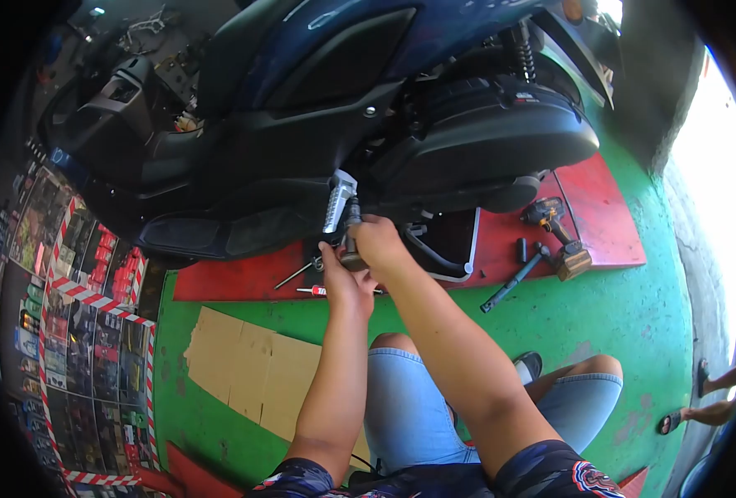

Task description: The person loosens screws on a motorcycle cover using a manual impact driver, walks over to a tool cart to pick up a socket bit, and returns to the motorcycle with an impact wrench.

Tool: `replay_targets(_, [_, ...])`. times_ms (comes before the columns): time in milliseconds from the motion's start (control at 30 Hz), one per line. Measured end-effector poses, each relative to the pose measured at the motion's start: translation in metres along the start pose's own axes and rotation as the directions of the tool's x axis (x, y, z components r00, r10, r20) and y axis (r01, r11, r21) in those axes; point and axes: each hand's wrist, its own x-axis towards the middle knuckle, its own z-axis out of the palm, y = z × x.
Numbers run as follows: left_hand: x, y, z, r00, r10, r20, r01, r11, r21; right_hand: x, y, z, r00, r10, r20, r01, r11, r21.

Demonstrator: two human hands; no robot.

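My right hand (pixel 378 242) is wrapped round a dark cylindrical tool (pixel 353 212) with a narrow, socket-like upper end; its exact kind is partly hidden by my fingers. My left hand (pixel 343 278) closes about the tool's lower end. The tool's tip stands right beside a silver ribbed footrest (pixel 339 202) low on the side of a dark blue and black scooter (pixel 302 137). Near my left hand, a metal rod-like tool (pixel 295 275) and a red and white tube (pixel 311 290) lie on the red platform (pixel 219 285).
To the right on the platform are a cordless drill (pixel 557 236), a dark hammer-like tool (pixel 517 278) and a black panel (pixel 447 245). Flattened cardboard (pixel 252 369) covers part of the green floor. Goods sit left behind striped tape (pixel 102 299). Another person's feet (pixel 687 417) show at right.
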Motion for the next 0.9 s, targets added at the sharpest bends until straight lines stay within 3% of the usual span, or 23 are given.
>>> replay_targets(33, [-0.012, 0.0, 0.005, 1.0, 0.011, 0.0, -0.011, 1.0, -0.012, 0.003, 0.0, -0.005, 0.999, 0.023, 0.029, -0.023, 0.999, -0.026])
replay_targets(67, [-0.025, -0.004, 0.002, 0.968, 0.248, -0.031, -0.228, 0.93, 0.288, 0.006, 0.004, -0.007, 0.999, 0.019, 0.036, -0.018, 0.999, -0.034])
replay_targets(100, [-0.036, -0.007, -0.004, 0.884, 0.467, 0.011, -0.391, 0.728, 0.564, 0.008, 0.009, -0.009, 0.997, -0.076, 0.018, 0.078, 0.982, -0.172])
replay_targets(133, [-0.035, -0.018, -0.023, 0.833, 0.517, 0.198, -0.514, 0.59, 0.623, 0.009, 0.01, -0.011, 0.985, -0.174, 0.011, 0.168, 0.937, -0.306])
replay_targets(167, [-0.037, -0.022, -0.02, 0.832, 0.518, 0.198, -0.515, 0.591, 0.621, 0.002, 0.003, -0.012, 0.984, -0.175, 0.011, 0.17, 0.936, -0.308])
replay_targets(233, [-0.045, -0.032, -0.016, 0.724, 0.612, 0.319, -0.624, 0.382, 0.682, -0.013, -0.01, -0.01, 0.969, -0.237, -0.069, 0.176, 0.857, -0.485])
replay_targets(267, [-0.041, -0.03, -0.016, 0.722, 0.618, 0.31, -0.622, 0.385, 0.682, -0.018, -0.016, -0.009, 0.97, -0.236, -0.06, 0.177, 0.853, -0.491])
replay_targets(333, [-0.029, -0.02, -0.011, 0.72, 0.614, 0.323, -0.508, 0.149, 0.848, -0.023, -0.026, -0.008, 0.977, -0.2, -0.073, 0.127, 0.823, -0.553])
replay_targets(367, [-0.031, -0.016, -0.008, 0.716, 0.619, 0.322, -0.513, 0.154, 0.845, -0.02, -0.024, -0.01, 0.976, -0.207, -0.07, 0.133, 0.819, -0.559])
replay_targets(433, [-0.037, -0.007, 0.001, 0.861, 0.474, 0.184, -0.403, 0.413, 0.817, -0.014, -0.019, -0.015, 0.985, -0.17, -0.013, 0.145, 0.875, -0.463])
replay_targets(467, [-0.039, -0.005, 0.002, 0.861, 0.473, 0.185, -0.403, 0.415, 0.815, -0.012, -0.017, -0.02, 0.985, -0.171, -0.015, 0.145, 0.874, -0.464])
replay_targets(500, [-0.039, -0.001, 0.003, 0.916, 0.368, 0.161, -0.375, 0.639, 0.671, -0.009, -0.016, -0.026, 0.991, 0.023, 0.129, 0.01, 0.969, -0.246])
replay_targets(533, [-0.039, 0.003, 0.003, 0.952, 0.258, 0.165, -0.307, 0.818, 0.487, -0.008, -0.016, -0.03, 0.934, 0.173, 0.312, -0.169, 0.985, -0.042])
replay_targets(567, [-0.037, 0.006, 0.002, 0.949, 0.268, 0.164, -0.314, 0.815, 0.487, -0.006, -0.015, -0.036, 0.932, 0.17, 0.321, -0.165, 0.985, -0.043])
replay_targets(633, [-0.031, 0.008, -0.003, 0.991, -0.027, 0.134, 0.004, 0.986, 0.168, -0.006, -0.007, -0.049, 0.68, 0.26, 0.686, -0.521, 0.829, 0.202])
replay_targets(667, [-0.028, 0.009, -0.003, 0.979, -0.113, 0.171, 0.107, 0.993, 0.047, -0.004, -0.001, -0.047, 0.668, 0.219, 0.711, -0.572, 0.763, 0.302])
replay_targets(700, [-0.027, 0.009, -0.004, 0.979, -0.113, 0.171, 0.106, 0.993, 0.048, -0.001, 0.003, -0.048, 0.668, 0.218, 0.712, -0.571, 0.763, 0.303])
replay_targets(767, [-0.032, 0.011, -0.003, 0.888, -0.303, 0.346, 0.392, 0.892, -0.225, -0.005, 0.005, -0.048, 0.79, 0.101, 0.605, -0.365, 0.87, 0.331])
replay_targets(833, [-0.033, 0.022, -0.009, 0.86, -0.344, 0.377, 0.421, 0.896, -0.141, -0.008, -0.007, -0.037, 0.825, 0.107, 0.555, -0.339, 0.88, 0.332])
replay_targets(900, [-0.042, 0.036, -0.017, 0.859, -0.445, 0.254, 0.332, 0.86, 0.387, -0.007, -0.01, -0.034, 0.858, 0.115, 0.5, -0.312, 0.891, 0.331])
